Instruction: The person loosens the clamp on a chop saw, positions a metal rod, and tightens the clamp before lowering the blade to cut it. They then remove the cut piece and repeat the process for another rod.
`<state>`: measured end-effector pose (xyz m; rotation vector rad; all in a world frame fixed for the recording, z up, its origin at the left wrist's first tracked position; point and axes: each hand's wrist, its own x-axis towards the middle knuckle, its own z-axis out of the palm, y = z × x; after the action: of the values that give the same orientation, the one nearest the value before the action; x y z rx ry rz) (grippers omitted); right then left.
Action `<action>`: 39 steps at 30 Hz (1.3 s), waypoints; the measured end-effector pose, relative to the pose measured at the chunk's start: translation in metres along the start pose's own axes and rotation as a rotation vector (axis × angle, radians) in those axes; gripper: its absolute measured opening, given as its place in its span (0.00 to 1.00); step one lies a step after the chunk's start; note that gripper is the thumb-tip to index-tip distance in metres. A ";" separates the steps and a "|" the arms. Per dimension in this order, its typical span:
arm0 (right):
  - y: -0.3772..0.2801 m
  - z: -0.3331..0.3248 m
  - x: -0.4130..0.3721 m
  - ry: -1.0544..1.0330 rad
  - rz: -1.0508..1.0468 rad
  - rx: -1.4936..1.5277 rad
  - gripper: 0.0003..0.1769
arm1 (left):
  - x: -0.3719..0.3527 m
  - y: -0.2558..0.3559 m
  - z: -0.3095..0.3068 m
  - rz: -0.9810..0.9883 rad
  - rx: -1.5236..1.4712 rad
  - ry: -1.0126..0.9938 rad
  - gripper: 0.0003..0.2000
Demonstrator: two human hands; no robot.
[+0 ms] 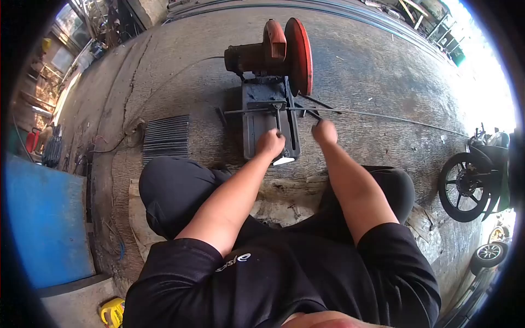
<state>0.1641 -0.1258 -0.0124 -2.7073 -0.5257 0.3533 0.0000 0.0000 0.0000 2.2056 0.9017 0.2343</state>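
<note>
A cut-off saw (254, 57) with a red disc guard (302, 57) stands on the floor in front of me. A long thin metal rod (383, 117) lies across its base (249, 136) and runs far out to the right. My left hand (270, 145) is closed around the end of the saw's vise screw (278, 117). To the right of the base, my right hand (325, 133) is closed on a dark bar (313, 113) beside the saw; whether this bar is the saw's handle I cannot make out.
Several cut rods (166, 136) lie side by side at the left. A cable (175, 74) trails left from the saw. Dark bars (322, 103) lie right of the base. A blue panel (46, 218) stands at the left, a motorcycle (470, 180) at the right.
</note>
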 end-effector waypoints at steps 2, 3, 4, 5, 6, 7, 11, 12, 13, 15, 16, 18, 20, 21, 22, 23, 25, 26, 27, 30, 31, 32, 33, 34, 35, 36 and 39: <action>0.041 0.063 -0.002 -0.383 -0.272 -0.381 0.21 | -0.005 -0.008 0.004 -0.206 0.127 -0.180 0.19; 0.080 0.111 -0.007 -0.570 -0.587 -0.602 0.24 | -0.020 -0.022 0.018 -0.232 0.105 -0.210 0.19; 0.048 0.062 -0.043 -0.791 -0.412 -0.482 0.28 | -0.017 -0.036 0.027 -0.307 0.152 -0.273 0.20; 0.045 0.069 -0.046 -0.797 -0.418 -0.480 0.28 | -0.016 -0.051 0.034 -0.386 0.204 -0.340 0.21; 0.044 0.077 -0.046 -0.827 -0.404 -0.493 0.31 | -0.021 -0.049 0.030 -0.405 0.250 -0.352 0.23; 0.047 0.085 -0.050 -0.866 -0.382 -0.508 0.33 | -0.027 -0.057 0.037 -0.412 0.252 -0.363 0.23; 0.036 0.097 -0.041 -0.796 -0.372 -0.453 0.33 | -0.022 -0.076 0.062 -0.318 0.310 -0.491 0.26; 0.034 0.101 -0.040 -0.798 -0.369 -0.453 0.33 | -0.020 -0.078 0.066 -0.348 0.298 -0.496 0.26; 0.032 0.105 -0.040 -0.769 -0.361 -0.418 0.34 | -0.017 -0.080 0.069 -0.379 0.287 -0.501 0.26; 0.032 0.114 -0.043 -0.721 -0.344 -0.350 0.37 | -0.015 -0.080 0.077 -0.405 0.286 -0.520 0.25; 0.033 0.117 -0.043 -0.730 -0.345 -0.351 0.37 | -0.014 -0.078 0.080 -0.428 0.291 -0.530 0.24; 0.032 0.124 -0.042 -0.741 -0.300 -0.333 0.39 | -0.010 -0.081 0.085 -0.495 0.278 -0.551 0.19; 0.030 0.129 -0.039 -0.765 -0.329 -0.318 0.38 | -0.012 -0.098 0.086 -0.438 0.304 -0.581 0.18; 0.030 0.129 -0.036 -0.778 -0.353 -0.304 0.38 | -0.010 -0.104 0.085 -0.368 0.327 -0.608 0.17; 0.022 0.121 -0.035 -0.781 -0.350 -0.304 0.38 | -0.007 -0.105 0.083 -0.369 0.326 -0.612 0.17; 0.015 0.113 -0.034 -0.860 -0.217 -0.277 0.33 | -0.005 -0.105 0.083 -0.361 0.337 -0.659 0.17; 0.015 0.115 -0.030 -0.945 -0.073 -0.245 0.29 | -0.005 -0.111 0.085 -0.357 0.350 -0.718 0.16; 0.018 0.121 -0.024 -1.011 -0.053 -0.148 0.24 | -0.004 -0.114 0.086 -0.334 0.334 -0.702 0.17; 0.019 0.122 -0.021 -1.074 -0.034 -0.049 0.19 | -0.003 -0.114 0.083 -0.312 0.319 -0.685 0.18; 0.021 0.120 -0.021 -1.140 0.055 0.094 0.14 | -0.001 -0.115 0.072 -0.380 0.208 -0.750 0.21; 0.020 0.115 -0.023 -1.140 0.059 0.095 0.14 | -0.001 -0.117 0.067 -0.433 0.078 -0.776 0.23; 0.019 0.110 -0.026 -1.152 0.113 0.172 0.15 | -0.002 -0.123 0.066 -0.429 0.077 -0.779 0.23; 0.018 0.102 -0.028 -1.161 0.166 0.246 0.17 | -0.004 -0.128 0.065 -0.387 0.184 -0.687 0.24; 0.015 0.095 -0.029 -1.157 0.166 0.241 0.17 | -0.005 -0.134 0.064 -0.344 0.288 -0.589 0.26; 0.011 0.088 -0.031 -1.148 0.203 0.274 0.19 | -0.005 -0.138 0.064 -0.342 0.282 -0.586 0.26; 0.008 0.081 -0.033 -1.138 0.240 0.307 0.21 | -0.004 -0.134 0.057 -0.481 0.197 -0.539 0.26; 0.014 0.054 -0.041 -1.649 -0.022 1.025 0.27 | 0.003 -0.153 0.060 -0.563 0.127 -0.469 0.28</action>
<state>0.1147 -0.1381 -0.0597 -0.9481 -0.4716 2.0881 -0.0550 0.0426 -0.1488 1.8944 1.2301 -0.5929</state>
